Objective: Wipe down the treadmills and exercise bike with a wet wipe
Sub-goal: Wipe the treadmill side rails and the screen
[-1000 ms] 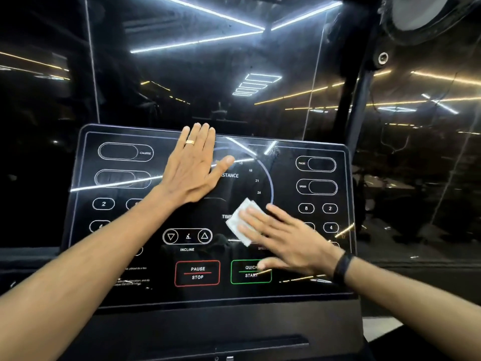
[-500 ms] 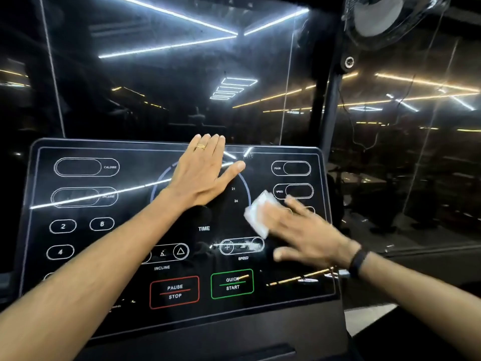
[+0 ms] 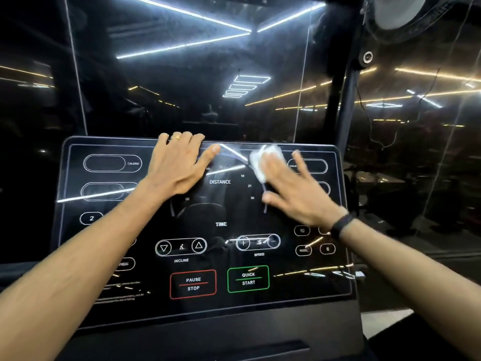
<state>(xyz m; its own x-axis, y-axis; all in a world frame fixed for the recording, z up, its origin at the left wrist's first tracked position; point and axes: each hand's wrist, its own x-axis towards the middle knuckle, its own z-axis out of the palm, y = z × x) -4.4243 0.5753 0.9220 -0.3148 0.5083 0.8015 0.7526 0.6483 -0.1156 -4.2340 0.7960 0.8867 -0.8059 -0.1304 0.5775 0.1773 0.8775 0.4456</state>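
Treadmill console (image 3: 203, 303), glossy black touch panel tilted toward the viewer, ceiling light strips reflected across it. Left hand (image 3: 179, 165) lies flat on the upper middle of the panel, fingers together and reaching the top edge, thumb spread out to the right; gold ring (image 3: 176, 137) on one finger. Right hand (image 3: 294, 188) is on the upper right of the panel, fingers straight and spread, pressing a white wet wipe (image 3: 263, 162) against the glass near the top edge, beside the PULSE window; hand and wipe are motion-blurred. Wipe shows from under the fingertips, just right of the left thumb, not touching it. Black wristband (image 3: 342, 224) on the right wrist. Below the hands: INCLINE and SPEED controls, red PAUSE/STOP button (image 3: 193, 284), green QUICK START button (image 3: 248, 278). Dark glass wall behind the console; fan (image 3: 400, 14) at upper right.
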